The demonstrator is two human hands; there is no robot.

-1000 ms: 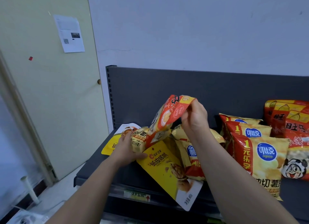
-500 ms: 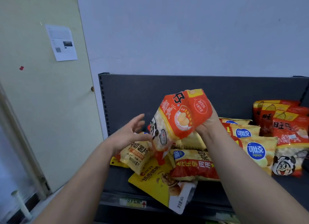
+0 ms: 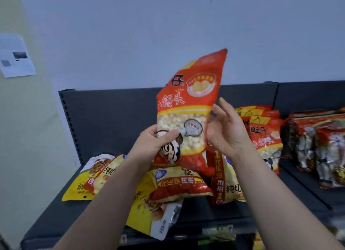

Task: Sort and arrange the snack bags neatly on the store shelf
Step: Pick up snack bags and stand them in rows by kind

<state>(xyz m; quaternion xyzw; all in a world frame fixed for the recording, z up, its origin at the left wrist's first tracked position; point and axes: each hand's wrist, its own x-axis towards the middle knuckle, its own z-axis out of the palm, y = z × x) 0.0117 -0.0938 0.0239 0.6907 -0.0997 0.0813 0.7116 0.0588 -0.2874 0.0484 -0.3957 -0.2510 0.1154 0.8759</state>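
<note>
In the head view the left grip [image 3: 151,143] clasps a red-and-orange plastic snack bag [image 3: 190,104] upright above the dark grey metal shelf [image 3: 52,216]. The right grip [image 3: 225,130] is released, just beside the bag's right edge. Matching red bags [image 3: 265,137] stand ranked toward the shelf's right end, while yellow crisp bags [image 3: 179,184] lie jumbled at its front left, so sorting looks roughly half done.

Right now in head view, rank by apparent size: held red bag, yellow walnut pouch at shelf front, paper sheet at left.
1. held red bag, nearest camera.
2. yellow walnut pouch, partly covered.
3. paper sheet, cropped; close to the pouch, unsure.
</note>
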